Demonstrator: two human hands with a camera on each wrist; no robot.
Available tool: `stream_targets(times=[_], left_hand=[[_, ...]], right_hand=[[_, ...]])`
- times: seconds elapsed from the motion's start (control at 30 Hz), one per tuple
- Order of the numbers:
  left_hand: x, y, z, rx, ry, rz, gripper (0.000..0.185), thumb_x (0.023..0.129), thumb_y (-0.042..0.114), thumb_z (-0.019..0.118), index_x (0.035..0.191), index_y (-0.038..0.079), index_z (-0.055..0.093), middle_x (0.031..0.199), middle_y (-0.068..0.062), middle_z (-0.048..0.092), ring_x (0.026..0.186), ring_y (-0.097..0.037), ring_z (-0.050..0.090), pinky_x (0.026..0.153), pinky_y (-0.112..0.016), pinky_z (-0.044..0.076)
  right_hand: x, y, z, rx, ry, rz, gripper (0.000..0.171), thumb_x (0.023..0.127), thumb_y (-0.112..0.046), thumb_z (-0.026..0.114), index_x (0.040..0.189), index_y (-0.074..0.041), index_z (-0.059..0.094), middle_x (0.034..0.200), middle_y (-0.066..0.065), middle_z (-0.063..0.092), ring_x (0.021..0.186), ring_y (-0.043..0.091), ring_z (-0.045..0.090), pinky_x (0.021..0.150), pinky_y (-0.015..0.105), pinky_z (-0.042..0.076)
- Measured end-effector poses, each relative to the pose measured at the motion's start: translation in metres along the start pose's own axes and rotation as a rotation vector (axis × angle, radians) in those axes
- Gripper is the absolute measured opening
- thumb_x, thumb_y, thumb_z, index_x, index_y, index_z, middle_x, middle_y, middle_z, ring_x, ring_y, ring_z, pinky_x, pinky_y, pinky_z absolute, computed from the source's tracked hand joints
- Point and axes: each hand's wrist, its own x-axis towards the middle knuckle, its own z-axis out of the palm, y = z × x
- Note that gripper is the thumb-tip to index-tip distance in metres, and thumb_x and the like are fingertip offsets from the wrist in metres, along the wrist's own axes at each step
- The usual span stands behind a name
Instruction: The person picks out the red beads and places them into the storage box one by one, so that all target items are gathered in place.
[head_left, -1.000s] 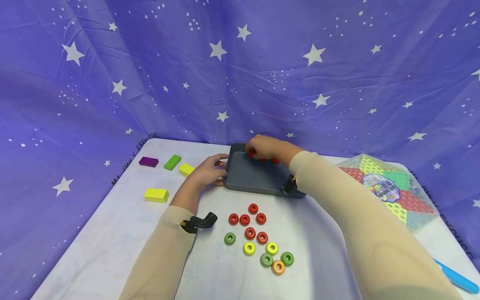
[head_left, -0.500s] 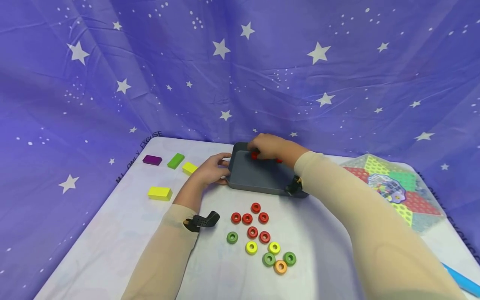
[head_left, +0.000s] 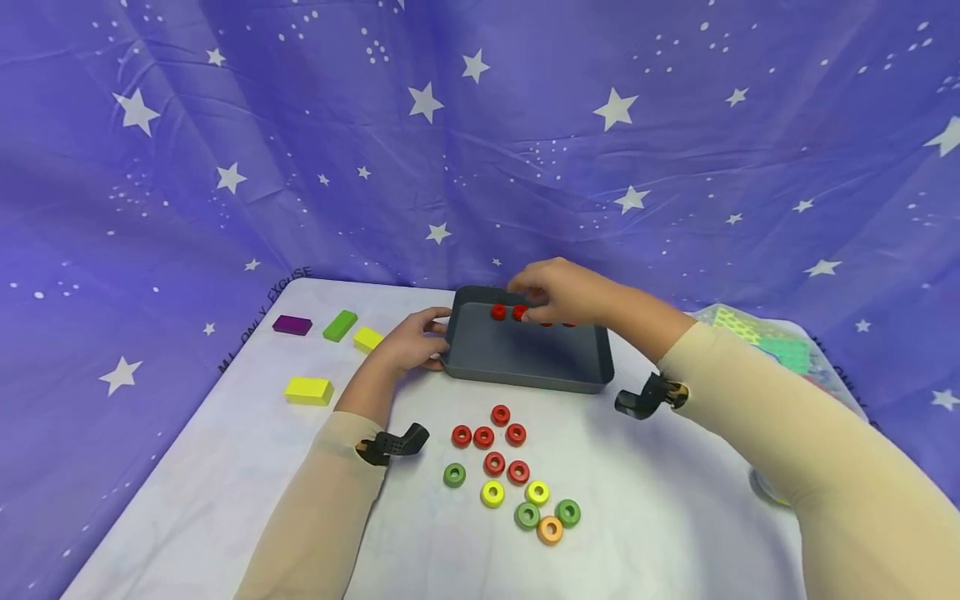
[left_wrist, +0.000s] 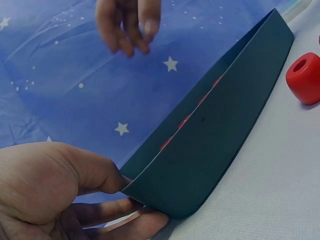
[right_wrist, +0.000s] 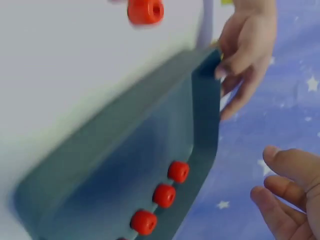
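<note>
A dark grey tray (head_left: 525, 354) stands toward the back of the table. At its left end my left hand (head_left: 411, 342) grips the wall, the thumb at the rim and fingers below in the left wrist view. Along the tray's back side lies a row of several red ring beads (right_wrist: 178, 171). My right hand (head_left: 573, 292) hovers over that row, partly covering it in the head view. Its fingers are loosely bent and hold nothing, apart from the beads in the right wrist view.
In front of the tray lie loose ring beads: several red (head_left: 494, 463), green (head_left: 454, 475), yellow (head_left: 492, 493) and one orange (head_left: 551, 530). Yellow blocks (head_left: 309, 391), a green block (head_left: 341, 326) and a purple block (head_left: 292, 325) lie left. A patterned game board (head_left: 783, 354) is at right, partly behind my sleeve.
My right hand has let go of a red bead at the left end of the row, then lifted and moved right. The left hand stays on the tray.
</note>
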Motion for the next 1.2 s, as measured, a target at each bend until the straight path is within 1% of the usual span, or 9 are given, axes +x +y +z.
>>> stream_targets(times=[0.2,0.33,0.43,0.53,0.67,0.73,0.93,1.07,1.2], left_hand=[[0.001,-0.001,0.001,-0.001,0.002,0.009,0.072,0.088,-0.003,0.057,0.155,0.012,0.039,0.139,-0.020,0.053,0.099,-0.030,0.067,0.071,-0.038,0.063],[0.002,-0.002,0.001,-0.005,0.001,0.014,0.072,0.087,-0.003,0.057,0.155,0.012,0.040,0.138,-0.020,0.054,0.098,-0.031,0.067,0.071,-0.039,0.063],[0.003,-0.002,0.001,-0.012,-0.003,0.021,0.072,0.087,-0.004,0.058,0.155,0.012,0.040,0.137,-0.021,0.054,0.099,-0.031,0.067,0.071,-0.039,0.063],[0.003,-0.001,0.001,-0.014,0.000,0.022,0.072,0.087,-0.004,0.058,0.155,0.012,0.040,0.136,-0.021,0.054,0.099,-0.032,0.067,0.071,-0.039,0.063],[0.002,-0.001,0.001,-0.012,0.010,0.012,0.071,0.087,-0.004,0.058,0.155,0.012,0.040,0.136,-0.021,0.054,0.098,-0.032,0.067,0.070,-0.038,0.063],[0.001,-0.001,0.002,-0.015,0.004,0.008,0.071,0.088,-0.004,0.058,0.155,0.012,0.039,0.136,-0.021,0.054,0.098,-0.031,0.067,0.070,-0.038,0.063],[0.003,-0.003,0.003,-0.021,-0.021,0.031,0.070,0.091,-0.003,0.056,0.157,0.010,0.036,0.137,-0.023,0.053,0.101,-0.031,0.067,0.070,-0.037,0.063],[0.003,-0.004,0.002,-0.015,-0.012,0.025,0.069,0.091,-0.003,0.057,0.156,0.012,0.038,0.137,-0.022,0.053,0.103,-0.032,0.066,0.070,-0.038,0.063],[0.001,-0.002,0.000,-0.013,-0.008,0.016,0.070,0.091,-0.003,0.057,0.156,0.013,0.038,0.137,-0.021,0.054,0.104,-0.033,0.066,0.072,-0.039,0.063]], right_hand=[[-0.032,-0.020,0.021,0.078,-0.025,-0.042,0.041,0.085,-0.017,0.082,0.123,-0.010,0.071,0.114,0.004,0.070,0.091,0.015,0.068,0.081,0.029,0.059],[-0.053,-0.032,0.050,0.114,-0.109,-0.033,0.035,0.084,-0.018,0.082,0.117,-0.010,0.073,0.106,0.003,0.072,0.085,0.012,0.066,0.076,0.025,0.058],[-0.066,-0.042,0.073,0.109,-0.178,-0.016,0.037,0.083,-0.022,0.082,0.117,-0.012,0.073,0.101,-0.001,0.071,0.082,0.013,0.063,0.073,0.025,0.055],[-0.075,-0.049,0.091,0.063,-0.207,-0.012,0.041,0.082,-0.026,0.082,0.121,-0.017,0.072,0.104,-0.005,0.069,0.088,0.011,0.062,0.080,0.028,0.055],[-0.079,-0.053,0.108,-0.013,-0.196,-0.039,0.040,0.083,-0.026,0.080,0.123,-0.023,0.071,0.109,-0.009,0.067,0.096,0.007,0.060,0.090,0.032,0.054],[-0.079,-0.054,0.113,-0.038,-0.191,-0.058,0.038,0.084,-0.026,0.079,0.121,-0.025,0.071,0.107,-0.010,0.066,0.093,0.006,0.059,0.088,0.031,0.055],[-0.085,-0.054,0.111,-0.041,-0.167,-0.058,0.032,0.084,-0.024,0.078,0.116,-0.027,0.073,0.102,-0.012,0.064,0.085,0.005,0.056,0.080,0.030,0.053],[-0.089,-0.046,0.099,0.011,-0.145,-0.032,0.030,0.085,-0.024,0.078,0.115,-0.024,0.073,0.097,-0.014,0.062,0.084,0.008,0.056,0.077,0.027,0.051],[-0.091,-0.035,0.079,0.037,-0.116,-0.013,0.028,0.085,-0.023,0.078,0.113,-0.020,0.073,0.093,-0.012,0.061,0.081,0.013,0.058,0.072,0.026,0.050]])
